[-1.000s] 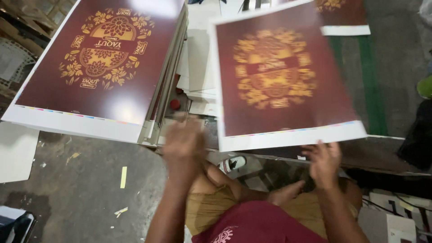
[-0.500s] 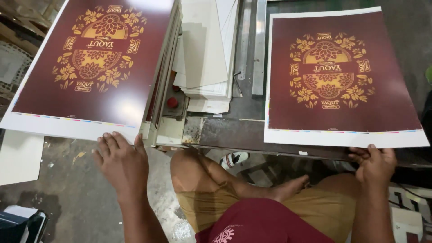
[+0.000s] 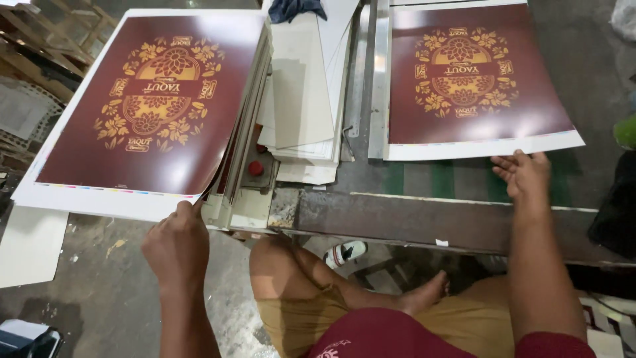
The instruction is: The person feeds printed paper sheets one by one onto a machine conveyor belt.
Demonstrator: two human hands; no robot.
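Left hand: the left hand (image 3: pixel 177 245) has moved up from below the stack to its near edge; fingers curled, pinching the near right corner of the top sheet (image 3: pixel 149 109).
Top sheet: dark red print with gold ornament, lying on the stack of sheets (image 3: pixel 235 169) at the left; its near corner is now lifted slightly off the sheets under it.
Right hand: the right hand (image 3: pixel 523 174) has stayed at the near edge of the right sheet (image 3: pixel 474 79); palm up, fingers loosely spread, fingertips touching or just under the white margin, holding nothing firmly.
Right sheet: same print, flat on the metal table (image 3: pixel 424 215), its left edge against the metal ruler (image 3: pixel 379 79); it has settled square since a second ago, when it was tilted and in motion.
Meaning: judged from the positions, one sheet is placed and the next is being separated from the stack.
Between the sheets: a pile of grey boards (image 3: pixel 305 93) and a red button (image 3: pixel 256 168), untouched.
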